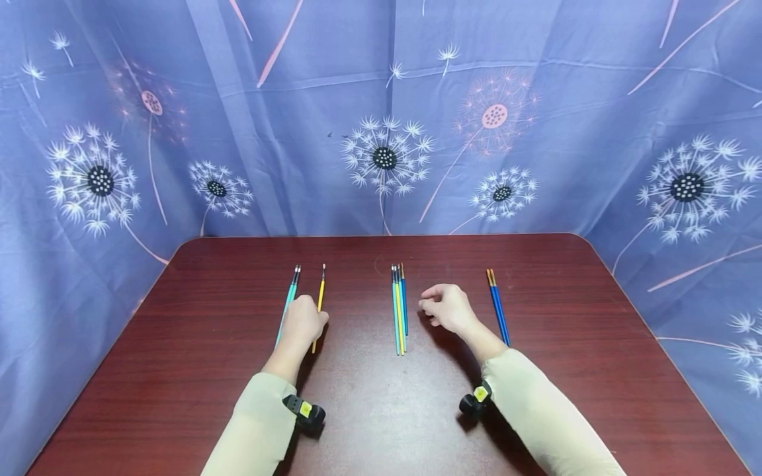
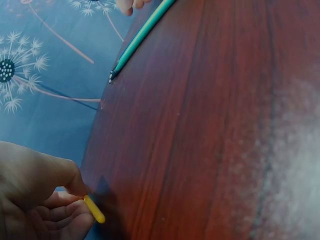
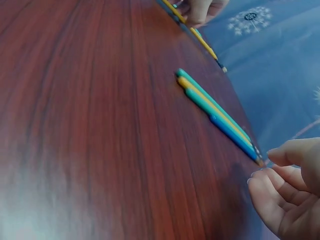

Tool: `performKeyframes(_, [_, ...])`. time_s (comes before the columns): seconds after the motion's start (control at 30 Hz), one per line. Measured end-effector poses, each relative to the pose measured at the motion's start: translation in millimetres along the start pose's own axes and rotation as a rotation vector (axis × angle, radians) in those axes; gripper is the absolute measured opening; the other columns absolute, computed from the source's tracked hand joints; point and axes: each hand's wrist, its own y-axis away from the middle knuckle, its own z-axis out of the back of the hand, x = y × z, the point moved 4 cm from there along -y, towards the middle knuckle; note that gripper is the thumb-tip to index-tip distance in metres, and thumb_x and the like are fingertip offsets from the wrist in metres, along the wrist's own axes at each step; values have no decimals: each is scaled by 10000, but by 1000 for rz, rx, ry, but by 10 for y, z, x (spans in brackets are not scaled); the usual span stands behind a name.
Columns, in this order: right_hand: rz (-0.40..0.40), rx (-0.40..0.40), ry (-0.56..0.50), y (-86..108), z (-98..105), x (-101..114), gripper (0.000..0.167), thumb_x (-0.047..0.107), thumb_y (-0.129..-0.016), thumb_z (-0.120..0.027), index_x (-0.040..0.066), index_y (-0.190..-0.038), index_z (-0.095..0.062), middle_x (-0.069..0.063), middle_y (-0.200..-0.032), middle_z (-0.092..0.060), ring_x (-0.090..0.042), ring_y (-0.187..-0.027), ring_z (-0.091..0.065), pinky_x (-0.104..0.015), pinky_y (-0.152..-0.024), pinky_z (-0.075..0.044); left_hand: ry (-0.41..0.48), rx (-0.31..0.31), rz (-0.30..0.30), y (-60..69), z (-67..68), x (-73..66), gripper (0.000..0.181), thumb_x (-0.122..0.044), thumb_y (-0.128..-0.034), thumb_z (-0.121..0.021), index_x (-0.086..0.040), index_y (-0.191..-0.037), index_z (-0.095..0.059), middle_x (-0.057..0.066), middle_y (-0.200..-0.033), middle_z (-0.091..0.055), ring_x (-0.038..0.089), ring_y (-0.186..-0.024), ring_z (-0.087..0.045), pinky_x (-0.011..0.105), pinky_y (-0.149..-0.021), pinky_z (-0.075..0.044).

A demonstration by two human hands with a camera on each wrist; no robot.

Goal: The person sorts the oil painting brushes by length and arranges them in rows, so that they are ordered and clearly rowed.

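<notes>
Between thumb and fingers, my left hand (image 1: 302, 320) pinches a yellow paintbrush (image 1: 321, 294), its bristles pointing to the table's far edge. The brush's yellow handle end (image 2: 94, 209) sticks out below the fingers in the left wrist view. Just left of that hand lie teal paintbrushes (image 1: 292, 291), partly hidden by it. A middle row of paintbrushes (image 1: 398, 311), teal, yellow and blue, lies side by side on the table. To the right of this row hovers my right hand (image 1: 449, 307), fingers loosely bent with nothing between them; the right wrist view shows its fingertips (image 3: 257, 187) apart from the brush tips.
Two blue paintbrushes (image 1: 499, 307) lie right of my right hand, their lower ends near the forearm. The dark red wooden table (image 1: 369, 416) ends at a blue dandelion-print curtain (image 1: 309, 165) behind and on both sides.
</notes>
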Motion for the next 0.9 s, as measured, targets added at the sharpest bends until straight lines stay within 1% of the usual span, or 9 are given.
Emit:
performKeyframes(0.17, [-6, 10, -16, -36, -123, 60, 221, 76, -850, -654, -43, -1037, -654, -154, -834, -712, -144, -566, -649, -299, -515, -554, -5, -1, 4, 17, 9, 7, 154, -146, -756, -632, -32, -668, -578, 139, -672, -634, 294, -647, -604, 415, -646, -521])
performKeyframes(0.37, [-25, 15, -11, -79, -212, 99, 195, 73, -844, -661, -40, -1002, -657, -145, -824, -707, -131, -564, -642, -295, -513, -555, -9, -25, -2, 35, 8, 2, 142, -132, -738, -636, -11, -684, -586, 152, -673, -631, 308, -647, -600, 424, -651, -517])
performKeyframes(0.47, [-36, 0, 4, -102, -236, 111, 183, 68, -828, -666, -38, -977, -661, -139, -806, -703, -126, -557, -635, -291, -502, -551, -5, -28, 4, 35, -5, 2, 134, -129, -739, -636, -13, -697, -583, 143, -673, -628, 306, -649, -600, 416, -645, -516])
performKeyframes(0.63, [-72, -43, 38, -152, -264, 119, 144, 62, -813, -675, -28, -925, -669, -132, -774, -697, -119, -559, -621, -286, -480, -542, -3, -39, -10, 36, -14, 3, 139, -136, -734, -639, -11, -707, -584, 150, -682, -633, 324, -666, -615, 422, -634, -512])
performKeyframes(0.8, [-89, -53, 69, -194, -297, 115, 152, 83, -806, -695, -24, -910, -668, -136, -739, -692, -117, -555, -626, -284, -475, -542, 5, -34, 4, 46, 3, 22, 146, -138, -737, -642, -17, -689, -576, 141, -666, -628, 307, -652, -610, 414, -626, -514])
performKeyframes(0.9, [-101, -61, 80, -203, -296, 118, 149, 91, -797, -707, -17, -890, -665, -137, -726, -686, -119, -553, -627, -286, -470, -541, 12, -29, -5, 50, 7, 15, 150, -138, -741, -642, -21, -681, -570, 136, -659, -624, 300, -650, -606, 414, -634, -515])
